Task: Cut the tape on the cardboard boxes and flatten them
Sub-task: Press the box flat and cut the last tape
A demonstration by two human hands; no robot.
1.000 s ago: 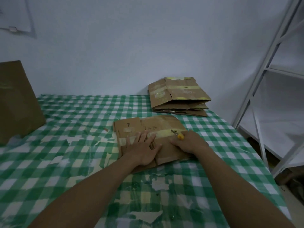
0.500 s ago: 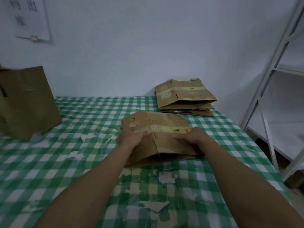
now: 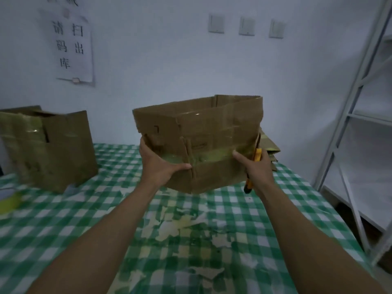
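A worn green-checked tablecloth (image 3: 63, 219) lay below; a printed notice (image 3: 71, 45) and three switches (image 3: 246, 26) were on the wall (image 3: 169, 60); white shelving (image 3: 373, 120) stood at right.

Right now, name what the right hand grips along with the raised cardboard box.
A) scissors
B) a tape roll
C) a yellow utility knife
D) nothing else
C: a yellow utility knife sits between the right hand and the edge of the cardboard box, which the left hand also holds.
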